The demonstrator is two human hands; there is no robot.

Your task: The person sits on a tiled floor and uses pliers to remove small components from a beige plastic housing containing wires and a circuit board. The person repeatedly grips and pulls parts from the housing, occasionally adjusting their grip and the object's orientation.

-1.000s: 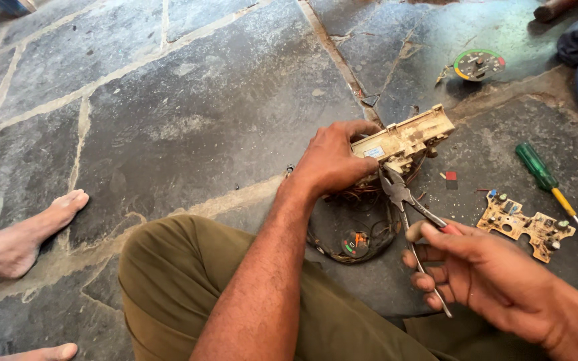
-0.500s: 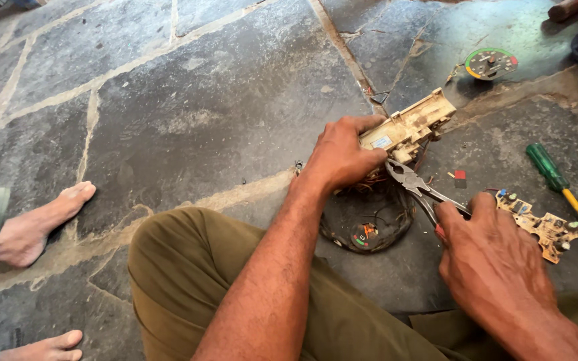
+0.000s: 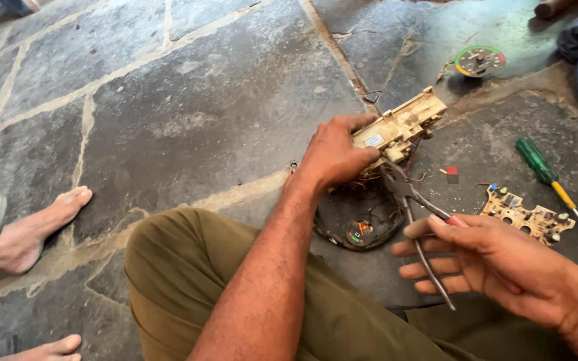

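Left hand [image 3: 332, 155] clamps dirty cream plastic housing [image 3: 401, 126] against stone floor [image 3: 188, 113], over dark round part [image 3: 359, 220] with loose wires. Right hand [image 3: 496, 261] curls round pliers [image 3: 413, 207] handles — nose at housing's underside. Risk: nose slips off brittle plastic, nicks left fingers or tears wires. Left forearm reaches straight forward; right wrist cocked inward, palm half up.

You are seated on the floor of an informal repair workshop, not at a bench. The floor [image 3: 188, 127] is rough grey stone slabs with pale mortar joints. Tools and salvaged parts lie directly on it: a green-handled screwdriver [image 3: 543, 170], a bare circuit board [image 3: 526, 217], a round gauge dial [image 3: 479, 60] and a loose tangle of wires [image 3: 359, 217]. Bare feet [image 3: 35, 227] rest nearby.
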